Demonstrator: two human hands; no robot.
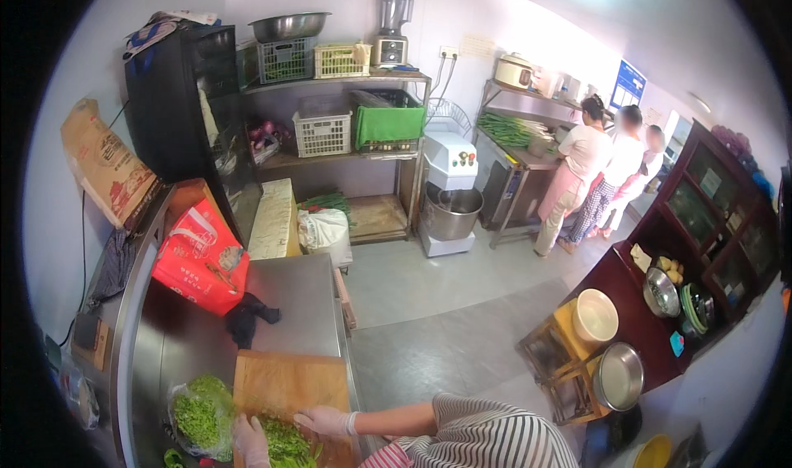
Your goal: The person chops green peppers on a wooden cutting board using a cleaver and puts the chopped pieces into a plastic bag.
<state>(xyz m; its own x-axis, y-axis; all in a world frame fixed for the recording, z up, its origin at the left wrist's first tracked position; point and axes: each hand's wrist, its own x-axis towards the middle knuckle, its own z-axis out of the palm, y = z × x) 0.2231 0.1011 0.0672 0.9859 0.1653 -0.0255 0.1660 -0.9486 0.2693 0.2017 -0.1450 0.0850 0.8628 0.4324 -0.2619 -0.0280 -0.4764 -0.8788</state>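
Note:
Chopped leafy greens [286,443] lie in a heap on a wooden cutting board [297,378] at the lower edge of the view. At the left side of the heap is my left hand [251,442], in a clear glove, its fingers partly hidden and blurred. My right hand [326,420], gloved too, reaches in from the right with its fingertips at the heap's upper edge. No tool shows in either hand. Just left of the board, a container lined with clear plastic holds more chopped greens [201,415].
A dark cloth [250,316] and a red bag [204,257] rest on the steel table [297,282] beyond the board. A dough mixer [451,189] stands near the shelving [377,217]. Several people [578,158] stand at a far counter. Two basins [597,315] sit on stools at right.

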